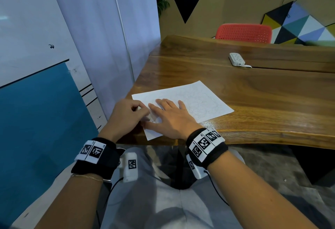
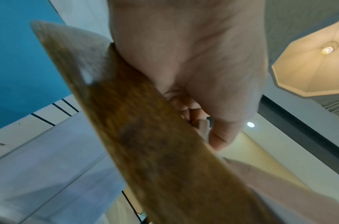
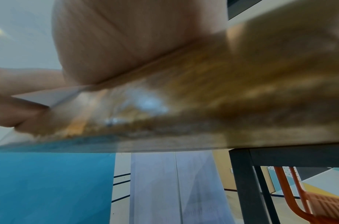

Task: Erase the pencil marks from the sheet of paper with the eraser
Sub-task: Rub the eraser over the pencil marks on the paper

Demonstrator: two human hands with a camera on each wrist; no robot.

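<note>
Left hand (image 1: 126, 114) grip: fingers curled, pinching the small eraser (image 2: 203, 128) at the sheet of paper's (image 1: 199, 98) near-left corner. Right hand (image 1: 170, 116) flat, fingers straight, pinning the sheet to the tabletop (image 1: 262, 98). Risk: hard strokes crumple the overhanging corner; 2 hands crowd together.

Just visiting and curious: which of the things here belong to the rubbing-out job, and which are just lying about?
Part of the job:
paper, with faint pencil scribbles
eraser, a small pale piece pinched in the left hand
right hand, flat on the paper
table under the sheet

Just lying about:
power strip at the far side
red chair behind the table
</note>
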